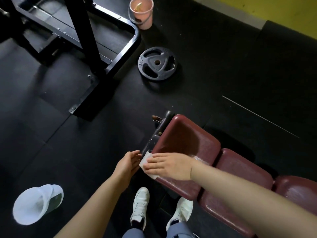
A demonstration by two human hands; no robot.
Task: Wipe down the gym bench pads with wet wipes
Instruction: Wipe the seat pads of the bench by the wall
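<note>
A dark red gym bench with several pads runs from the centre to the lower right; its end pad (185,141) looks wet and shiny. My right hand (169,164) lies flat with straight fingers on a white wet wipe (145,158), pressing it against the near edge of that pad. My left hand (127,164) hovers open just left of the pad's edge, its fingers relaxed, close to the wipe and the black bench frame (152,140). It holds nothing.
A white wipes tub (36,204) lies open on the black rubber floor at lower left. A 33 LB weight plate (157,63) lies flat ahead, a pink bucket (141,12) beyond it. A black rack frame (85,48) fills the upper left. My white shoes (140,205) stand below.
</note>
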